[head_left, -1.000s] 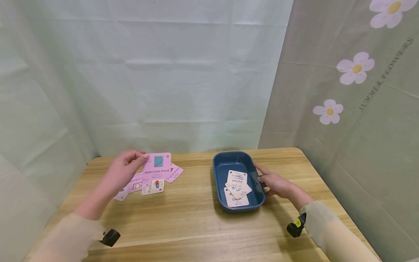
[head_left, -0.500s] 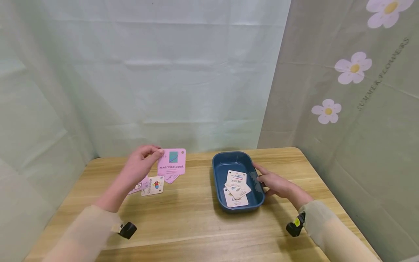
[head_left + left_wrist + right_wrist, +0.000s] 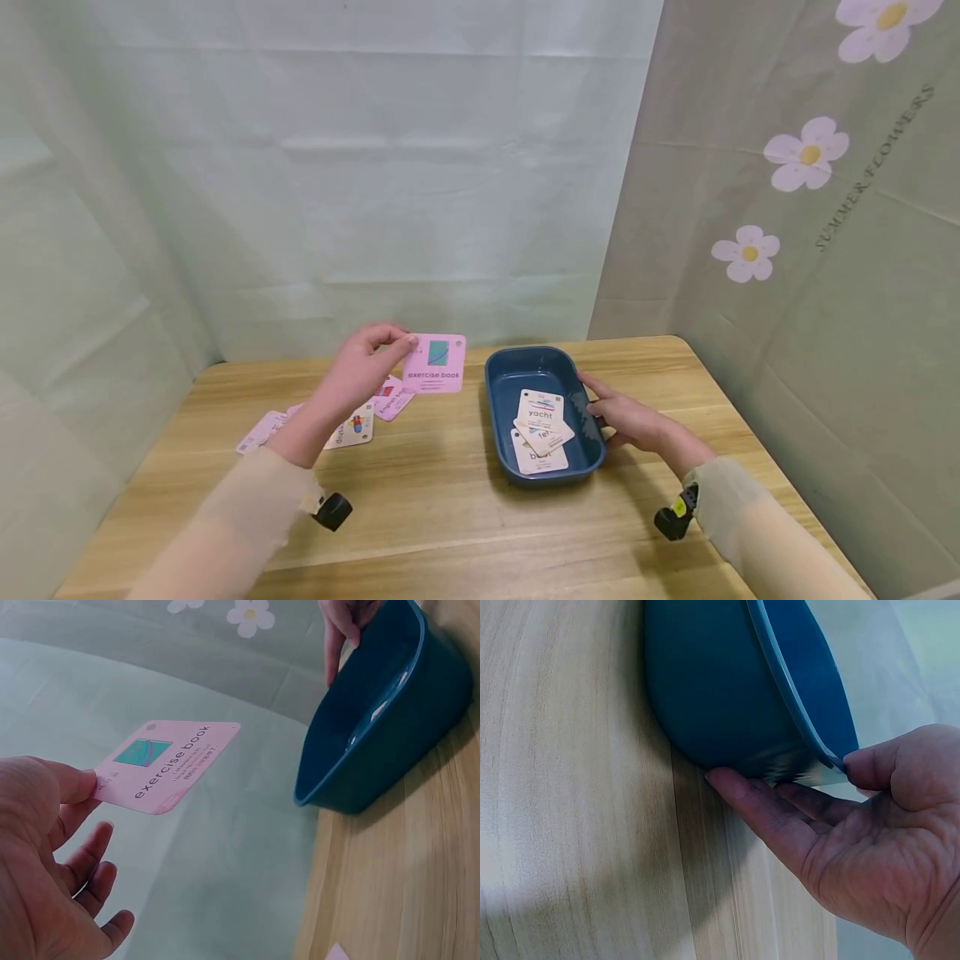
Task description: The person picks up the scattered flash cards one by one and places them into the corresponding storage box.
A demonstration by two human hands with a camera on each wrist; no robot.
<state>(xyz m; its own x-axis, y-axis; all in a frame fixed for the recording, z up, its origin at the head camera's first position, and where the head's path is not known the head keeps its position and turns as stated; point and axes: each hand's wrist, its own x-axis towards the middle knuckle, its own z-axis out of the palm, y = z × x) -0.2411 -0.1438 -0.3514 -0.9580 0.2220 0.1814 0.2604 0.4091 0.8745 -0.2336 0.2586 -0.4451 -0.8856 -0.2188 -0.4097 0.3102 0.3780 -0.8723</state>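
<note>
My left hand (image 3: pixel 370 362) pinches a pink "exercise book" flash card (image 3: pixel 435 364) by its left edge, between thumb and fingers. The card is held up above the table, left of a deep blue rectangular tray (image 3: pixel 517 364). In the left wrist view the other fingers spread below the card (image 3: pixel 166 766). My right hand (image 3: pixel 633 419) holds the tray's right side. The right wrist view shows the thumb at the rim and fingers (image 3: pixel 761 814) against the outer wall. Inside the tray lie several cards, with a "yacht" card (image 3: pixel 541 407) on top.
More flash cards lie on the wooden table (image 3: pixel 435 500) at left, among them a pink "English book" card (image 3: pixel 392 398) and a spaceship card (image 3: pixel 356 427). My left forearm partly hides them. A pale curtain (image 3: pixel 420 167) hangs behind the table.
My left hand has carried the exercise book card rightward from over the loose cards toward the tray, uncovering the pink card beneath. The right hand and tray have stayed in place.
</note>
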